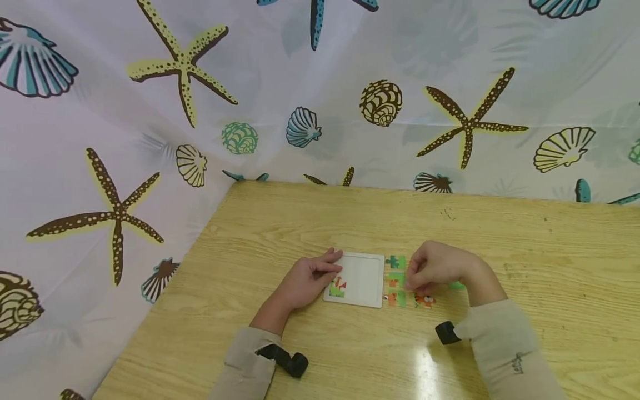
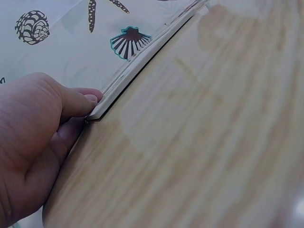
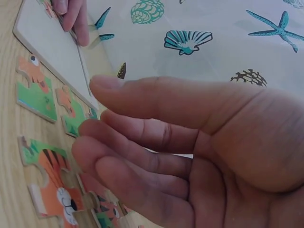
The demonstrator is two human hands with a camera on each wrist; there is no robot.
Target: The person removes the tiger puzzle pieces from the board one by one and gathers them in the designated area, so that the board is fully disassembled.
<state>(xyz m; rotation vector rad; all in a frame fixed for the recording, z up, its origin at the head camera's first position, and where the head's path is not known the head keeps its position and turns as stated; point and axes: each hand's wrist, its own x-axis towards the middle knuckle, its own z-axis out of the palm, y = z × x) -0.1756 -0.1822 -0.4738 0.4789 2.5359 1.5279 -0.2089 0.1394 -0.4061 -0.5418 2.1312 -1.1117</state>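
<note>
A white puzzle tray (image 1: 361, 280) lies flat on the wooden table, with a green and red jigsaw piece (image 1: 338, 286) in its near left corner. My left hand (image 1: 302, 283) rests on the tray's left edge with the fingers reaching over it. In the left wrist view the thumb is at the corner of the tray's rim. To the right of the tray, my right hand (image 1: 442, 265) hovers over loose jigsaw pieces (image 1: 397, 299). Its fingers are loosely curled, and the right wrist view shows a gap between thumb and fingers (image 3: 137, 142). A tiger-striped piece (image 3: 54, 190) lies below them.
Several green and orange pieces form a column along the tray's right side, and a green piece (image 1: 456, 285) is partly hidden by my right wrist. A curtain (image 1: 320, 100) printed with shells and starfish hangs behind and left of the table (image 1: 360, 350).
</note>
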